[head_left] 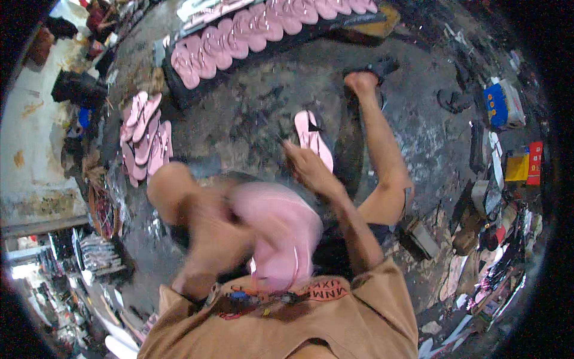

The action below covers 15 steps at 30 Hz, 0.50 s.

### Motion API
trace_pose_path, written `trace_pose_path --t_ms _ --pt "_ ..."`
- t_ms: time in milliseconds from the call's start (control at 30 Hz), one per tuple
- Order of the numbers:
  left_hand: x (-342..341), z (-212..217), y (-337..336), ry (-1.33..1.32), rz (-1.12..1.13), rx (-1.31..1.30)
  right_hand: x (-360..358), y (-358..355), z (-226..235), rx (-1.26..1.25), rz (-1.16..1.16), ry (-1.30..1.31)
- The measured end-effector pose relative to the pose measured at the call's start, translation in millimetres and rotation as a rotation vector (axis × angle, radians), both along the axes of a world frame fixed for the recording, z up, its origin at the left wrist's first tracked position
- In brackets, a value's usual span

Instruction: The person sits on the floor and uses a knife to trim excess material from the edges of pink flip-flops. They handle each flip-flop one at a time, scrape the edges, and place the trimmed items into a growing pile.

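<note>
Pink sandal (312, 142) lies on the floor (251, 113), just beyond the right hand (310, 170) and slightly to its right. Long axis runs mostly away from the person, far end tipped a little left. Of the 2 hands, right is clearly nearer. Right hand: fingers together, closed on what looks like a thin dark tool (281, 140) pointing forward-left; tip apart from the sandal, as far as shows.

Left hand (227, 236) is motion-blurred, against a pink footwear piece (281, 230) over the lap; can't tell if clamped or just touching. That piece is blurred too, 1 or more layers unclear.

Holders: long dark surface (242, 63) at the far side carries 1 overlapping row of pink sandals (248, 36). Loose pink pile (146, 137) on the floor, left, no container. Blue carton (502, 106) far right, contents not visible; yellow package (518, 168) near it, same.
</note>
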<state>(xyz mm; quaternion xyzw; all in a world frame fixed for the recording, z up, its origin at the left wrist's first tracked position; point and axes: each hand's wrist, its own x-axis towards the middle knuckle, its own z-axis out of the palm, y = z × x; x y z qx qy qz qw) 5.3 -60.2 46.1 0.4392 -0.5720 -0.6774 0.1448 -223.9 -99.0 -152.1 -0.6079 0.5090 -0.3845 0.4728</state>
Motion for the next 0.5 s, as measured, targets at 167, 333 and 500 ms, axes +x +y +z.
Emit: trace_pose_path --t_ms 167,333,500 --pt "9 -62 1 0.485 0.742 0.12 -14 68 33 0.285 -0.48 -0.333" --pt "-41 -35 10 1.02 0.945 0.415 3 146 98 -0.219 -0.405 -0.045" --pt "-57 -15 18 0.91 1.013 0.415 9 237 79 0.015 -0.29 0.15"
